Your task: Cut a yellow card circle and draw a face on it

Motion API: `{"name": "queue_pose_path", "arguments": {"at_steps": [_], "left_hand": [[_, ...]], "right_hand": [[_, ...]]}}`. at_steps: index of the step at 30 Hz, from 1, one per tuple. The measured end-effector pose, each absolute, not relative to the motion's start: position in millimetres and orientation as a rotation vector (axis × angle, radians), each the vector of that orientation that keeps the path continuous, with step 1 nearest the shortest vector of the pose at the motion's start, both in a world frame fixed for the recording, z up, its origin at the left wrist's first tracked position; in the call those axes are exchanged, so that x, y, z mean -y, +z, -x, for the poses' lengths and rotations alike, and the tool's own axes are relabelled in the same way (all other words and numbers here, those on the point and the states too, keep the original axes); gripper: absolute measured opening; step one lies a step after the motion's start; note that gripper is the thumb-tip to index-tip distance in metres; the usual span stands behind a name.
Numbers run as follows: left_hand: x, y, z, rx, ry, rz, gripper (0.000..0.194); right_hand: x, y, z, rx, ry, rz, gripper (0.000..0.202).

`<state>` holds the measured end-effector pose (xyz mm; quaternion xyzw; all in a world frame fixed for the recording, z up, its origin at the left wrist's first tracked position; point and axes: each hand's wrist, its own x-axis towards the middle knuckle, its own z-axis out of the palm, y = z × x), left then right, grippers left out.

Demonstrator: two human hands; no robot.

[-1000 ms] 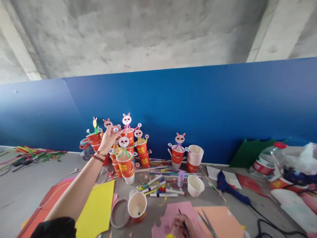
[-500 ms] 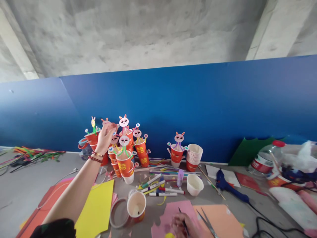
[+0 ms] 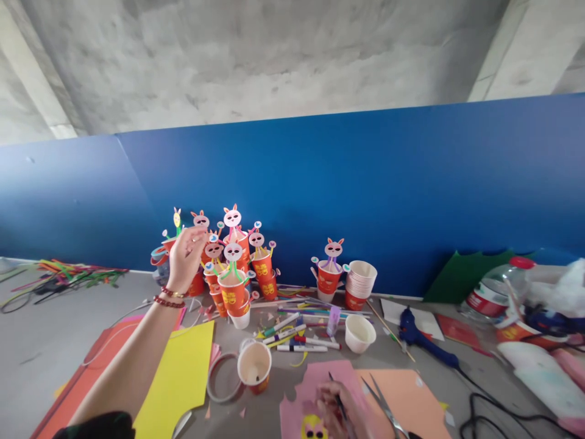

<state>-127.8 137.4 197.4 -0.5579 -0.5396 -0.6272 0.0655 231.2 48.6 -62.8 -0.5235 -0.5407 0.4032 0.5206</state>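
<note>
My left hand [image 3: 186, 256] reaches over the group of red paper cups, its fingers bent and pressed together beside a pink rabbit-faced figure [image 3: 200, 221]. Whatever its fingertips may hold is hidden. Around it stand several stacked cups [image 3: 232, 294] topped with paper rabbit heads and pipe-cleaner arms. Low in the view, my right hand [image 3: 340, 407] grips a slim black pen [image 3: 339, 403] above pink paper [image 3: 292, 411]. Just left of that hand lies a yellow paper face [image 3: 312, 425] with dark eyes, partly cut off by the frame's bottom edge.
Markers [image 3: 301, 348] lie mid-table near a white cup [image 3: 360, 333], an open paper cup [image 3: 255, 366] and a tape roll [image 3: 223, 378]. Scissors [image 3: 384, 402] rest on orange paper [image 3: 420, 396]. A blue glue gun [image 3: 425, 341] trails its cord at right. Behind stands a blue partition [image 3: 320, 177].
My left hand has shifted slightly left and down against the cups. The view has tilted a little, and more of the yellow face with its dark eyes shows beside my right hand.
</note>
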Motion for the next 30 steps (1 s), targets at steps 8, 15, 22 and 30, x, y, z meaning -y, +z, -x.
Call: {"name": "queue_pose_path", "arguments": {"at_steps": [8,15,22,30], "left_hand": [[-48.2,115.3,69.4,1.196,-1.405,2.103,0.030],[-4.3,41.1,37.9,1.512,-1.137,2.469,0.035],[-11.9,16.1,41.7,1.866,-0.853,2.493,0.085],[-25.8,-4.8,18.2,1.759,-0.796,2.684,0.084]], "right_hand": [[-46.9,-55.9,-237.7,1.303,1.066,1.115,0.031],[-33.1,-21.4,-252.9,1.406,1.098,1.107,0.038],[-28.1,-6.4,-254.5,1.441,1.083,1.099,0.037],[-35.2,-15.8,-259.3,1.464,1.056,1.092,0.037]]}}
